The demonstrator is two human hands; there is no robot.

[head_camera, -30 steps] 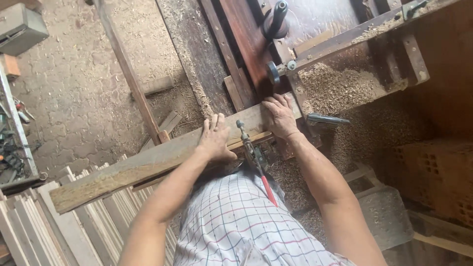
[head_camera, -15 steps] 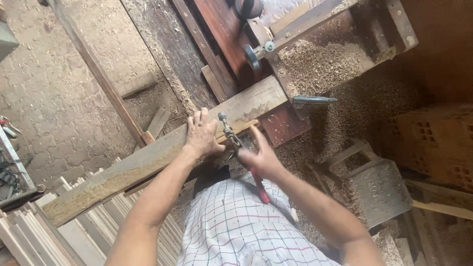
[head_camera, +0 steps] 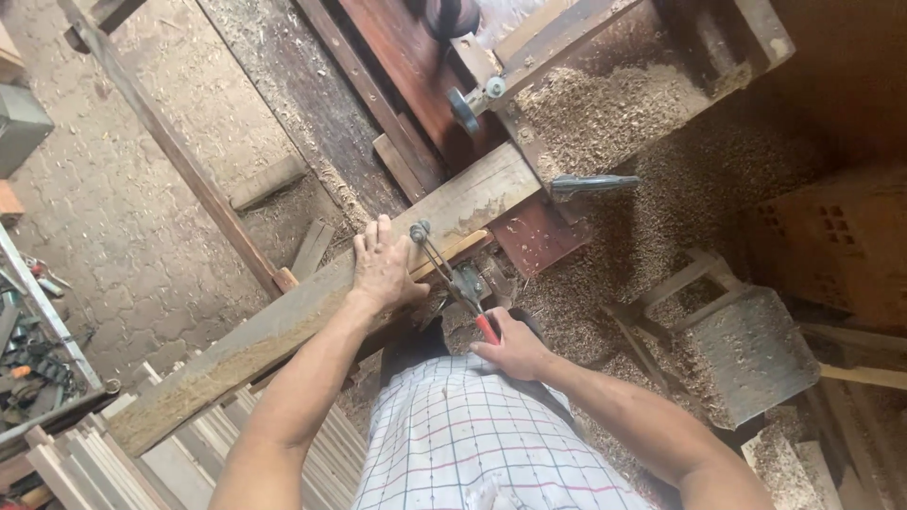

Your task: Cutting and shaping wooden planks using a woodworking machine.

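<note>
Plank (head_camera: 312, 312) lies on the machine bed (head_camera: 416, 66), long axis running near-left to far-right. Left hand (head_camera: 383, 269) rests flat and open on it, nearer its far end. Right hand (head_camera: 515, 348), just near of the plank, is closed around a red-handled tool (head_camera: 453, 279).

A single head-worn view looks steeply down from just above the person's chest, the frame tilted so the long plank (head_camera: 312, 316) runs from lower left to upper centre; both forearms enter from the bottom edge, close to the lens
</note>
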